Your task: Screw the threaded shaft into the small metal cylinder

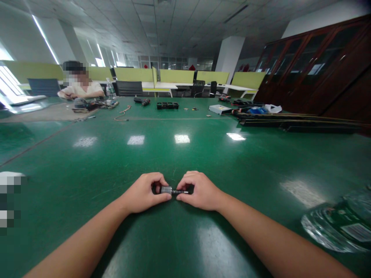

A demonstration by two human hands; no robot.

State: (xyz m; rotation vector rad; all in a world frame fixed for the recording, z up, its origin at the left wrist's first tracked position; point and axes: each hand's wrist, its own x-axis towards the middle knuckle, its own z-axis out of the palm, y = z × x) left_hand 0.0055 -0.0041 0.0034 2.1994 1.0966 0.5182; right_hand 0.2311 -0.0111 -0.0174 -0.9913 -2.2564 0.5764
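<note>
A small metal part [166, 190] with a silver cylinder at its left end and a dark, thin, ridged shaft at its right end lies sideways just above the green table [174, 158]. My left hand [146, 193] pinches the cylinder between thumb and fingers. Around the thin shaft, the thumb and fingers of my right hand [199, 191] are closed, and the shaft's bright tip shows inside the curl of that hand. The two hands face each other with a narrow gap between their fingertips.
A clear plastic bottle [342, 224] lies at the right edge. Farther back are a black part [167, 105], a power drill [142, 101], a silver box [219, 109] and long dark bars [261, 121]. A person [82, 85] sits at the far left behind cluttered parts [84, 104].
</note>
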